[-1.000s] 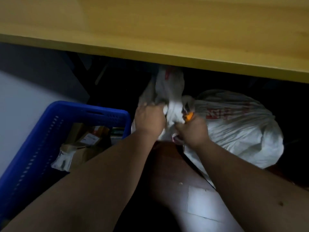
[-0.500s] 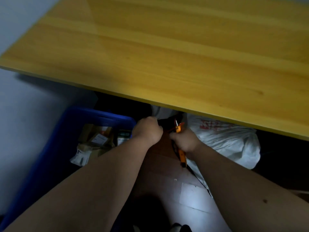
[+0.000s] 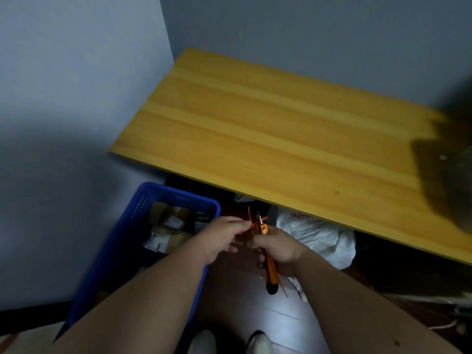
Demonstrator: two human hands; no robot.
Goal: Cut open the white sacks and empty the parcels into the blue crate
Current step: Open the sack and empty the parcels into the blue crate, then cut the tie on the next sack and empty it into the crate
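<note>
My right hand grips an orange utility knife, blade end up, above the floor. My left hand pinches a thin red tie strip right beside the blade. A white sack with red print lies on the floor under the wooden table, just right of my hands. The blue crate stands on the left and holds several brown and white parcels.
The yellow wooden table overhangs the sack and fills the upper right. Grey walls close the left and back. A dark blurred object sits at the table's right end. My white shoes show at the bottom on dark floor.
Both hands came back from under the table, away from the sack. The left hand let go of the sack's neck and now pinches a red tie. The view rose.
</note>
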